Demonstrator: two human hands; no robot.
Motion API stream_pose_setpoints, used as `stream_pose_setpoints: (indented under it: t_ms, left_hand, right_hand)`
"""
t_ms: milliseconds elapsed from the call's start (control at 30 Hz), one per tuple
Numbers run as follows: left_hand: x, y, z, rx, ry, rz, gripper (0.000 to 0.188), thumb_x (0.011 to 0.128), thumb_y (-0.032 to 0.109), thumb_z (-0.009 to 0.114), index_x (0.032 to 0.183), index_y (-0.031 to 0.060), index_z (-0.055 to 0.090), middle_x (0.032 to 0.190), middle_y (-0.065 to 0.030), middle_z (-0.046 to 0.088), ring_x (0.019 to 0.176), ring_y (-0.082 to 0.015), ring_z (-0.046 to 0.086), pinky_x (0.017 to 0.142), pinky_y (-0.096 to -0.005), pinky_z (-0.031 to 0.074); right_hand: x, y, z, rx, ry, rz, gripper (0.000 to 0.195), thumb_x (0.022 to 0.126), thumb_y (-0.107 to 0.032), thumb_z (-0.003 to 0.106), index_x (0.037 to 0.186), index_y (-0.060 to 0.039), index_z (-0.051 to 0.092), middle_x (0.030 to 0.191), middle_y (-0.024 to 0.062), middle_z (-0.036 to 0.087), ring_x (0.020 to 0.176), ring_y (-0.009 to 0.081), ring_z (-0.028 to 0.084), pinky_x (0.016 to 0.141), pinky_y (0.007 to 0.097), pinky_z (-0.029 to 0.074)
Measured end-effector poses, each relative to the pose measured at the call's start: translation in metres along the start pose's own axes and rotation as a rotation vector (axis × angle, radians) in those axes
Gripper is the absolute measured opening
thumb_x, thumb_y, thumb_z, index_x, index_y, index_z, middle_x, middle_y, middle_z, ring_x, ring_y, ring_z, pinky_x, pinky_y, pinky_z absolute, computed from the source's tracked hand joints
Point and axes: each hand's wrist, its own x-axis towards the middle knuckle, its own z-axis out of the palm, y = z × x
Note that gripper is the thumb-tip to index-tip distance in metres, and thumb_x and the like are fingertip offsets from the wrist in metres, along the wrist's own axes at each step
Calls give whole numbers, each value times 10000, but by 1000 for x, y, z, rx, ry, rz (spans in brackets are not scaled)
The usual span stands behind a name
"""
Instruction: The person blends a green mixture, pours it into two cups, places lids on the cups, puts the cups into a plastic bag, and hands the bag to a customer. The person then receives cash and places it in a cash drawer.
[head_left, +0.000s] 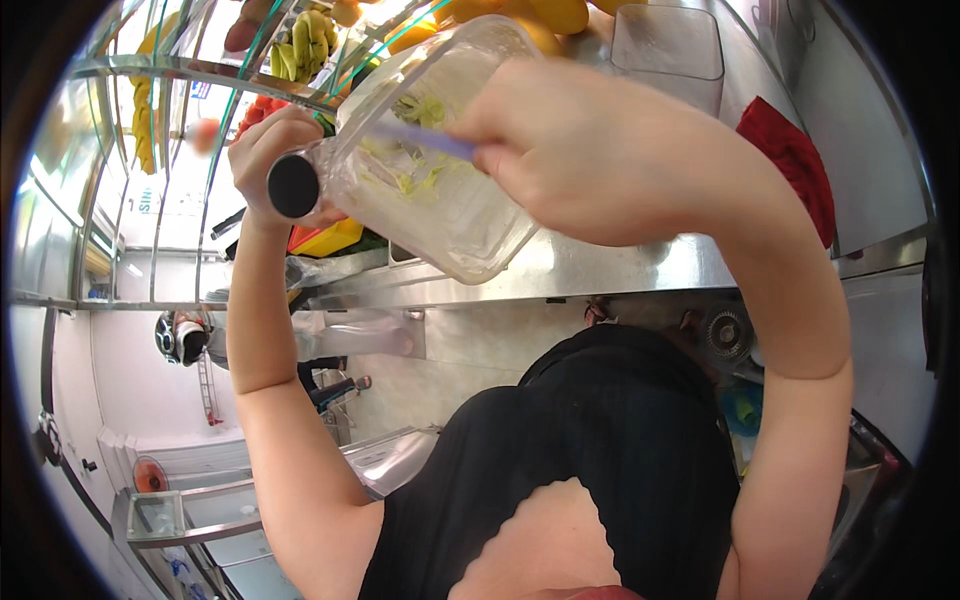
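A clear square plastic container (465, 240), tilted on its side, has wet yellow-green bits of food (424, 180) clinging inside. My left hand (274, 161) grips a clear part with a round black end at the container's left side; the fingers are partly hidden behind it. Between the thumb and fingers of my right hand (585, 150) is the handle of a thin purple utensil (435, 139), blurred, its far end reaching over the container's mouth. The kind of utensil cannot be told.
Below the container runs a steel counter (600, 262). A second clear container (667, 45) and a red cloth (787, 165) lie at its upper right. Yellow fruit (555, 15), bananas (304, 45) and a metal-framed rack (157, 187) stand on the left and top. A person in a helmet (180, 337) is farther off.
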Motion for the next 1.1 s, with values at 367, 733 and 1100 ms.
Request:
stream_pose_setpoints:
  t_ms: [367,733,1100]
  left_hand:
    - [32,-24,-4,-139,-30,59,539,601,429,832,797,-5,578,637,-69,552,537,-185,561,529,-263,455]
    - [45,-21,-4,-164,-146,97,509,571,347,847,822,-6,578,612,-40,529,517,-157,536,497,-257,426]
    - [36,-6,-8,-83,-186,-2,523,546,423,837,690,19,538,617,-70,517,525,-199,547,499,-273,431]
  right_hand:
    - [-11,12,9,-223,7,-132,210,796,24,520,952,12,660,871,229,653,835,356,647,722,422,512]
    - [14,20,10,-616,452,-245,132,749,-10,558,794,6,681,730,198,637,693,331,650,617,393,526]
    - [12,8,5,-587,139,-37,181,791,-85,547,874,-22,695,862,164,684,820,289,682,679,395,552]
